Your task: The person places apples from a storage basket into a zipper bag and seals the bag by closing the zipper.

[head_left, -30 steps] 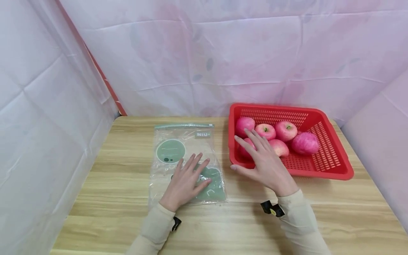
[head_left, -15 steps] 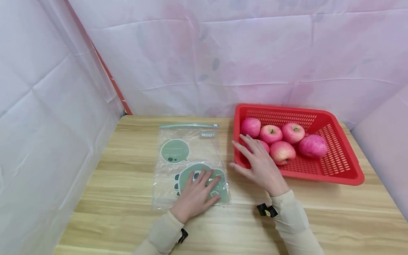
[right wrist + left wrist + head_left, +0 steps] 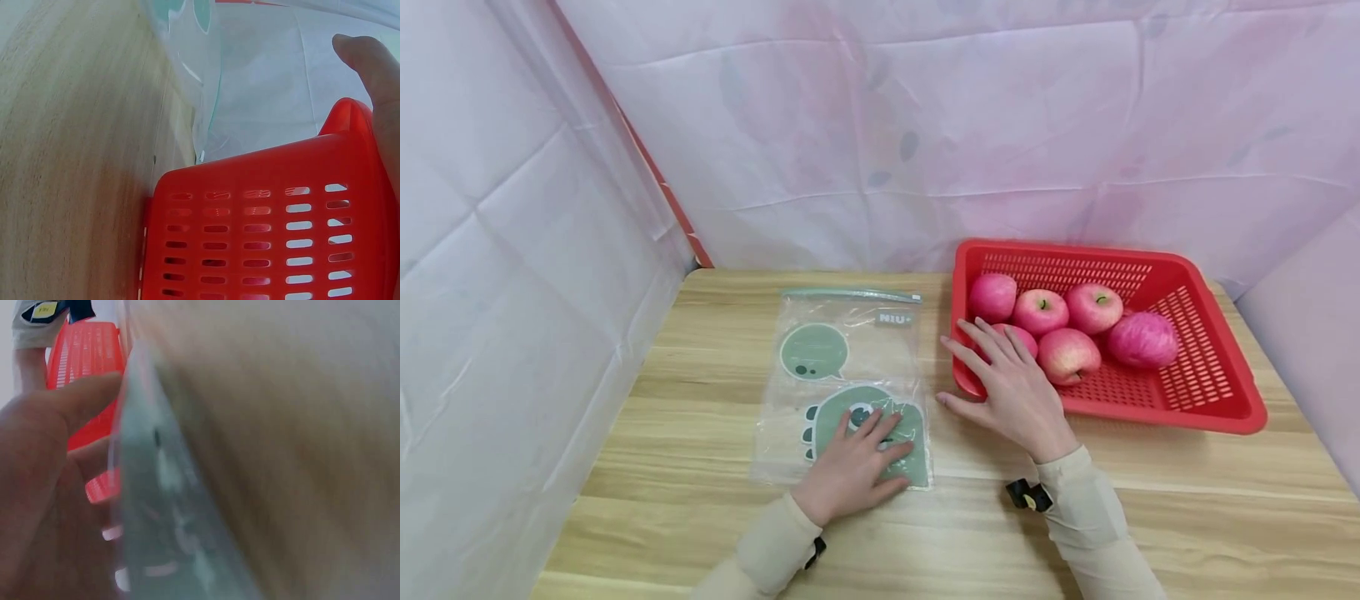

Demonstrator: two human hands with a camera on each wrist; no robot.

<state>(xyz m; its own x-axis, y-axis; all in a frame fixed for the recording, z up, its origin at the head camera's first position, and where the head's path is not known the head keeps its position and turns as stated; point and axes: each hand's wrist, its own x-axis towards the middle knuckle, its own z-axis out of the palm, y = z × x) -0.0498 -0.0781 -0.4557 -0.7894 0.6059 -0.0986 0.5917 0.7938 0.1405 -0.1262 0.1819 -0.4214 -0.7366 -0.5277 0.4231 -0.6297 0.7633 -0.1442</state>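
A clear zip bag [image 3: 880, 350] with green cartoon prints lies flat on the wooden table, its slider edge at the back. My left hand [image 3: 853, 471] rests on the lower part of the bag, fingers spread over the green printed figure. In the left wrist view, the bag [image 3: 169, 506] lies close under the fingers. My right hand [image 3: 1018, 396] is at the near left corner of the red basket [image 3: 1157, 417], its fingers reaching over the rim above an apple [image 3: 1018, 340]. Whether they touch that apple is hard to tell. Several apples [image 3: 1067, 357] sit in the basket.
The wooden table [image 3: 662, 467] runs under everything. Pale curtains [image 3: 1000, 125] hang behind it and along both sides. One apple at the basket's right wears a pink foam net [image 3: 1142, 340]. The bag lies to the left of the basket, a short gap between them.
Both hands have shifted slightly relative to the view, and the view itself has moved a little. My left hand has slid down toward the bag's near edge. My right hand stays by the basket's corner.
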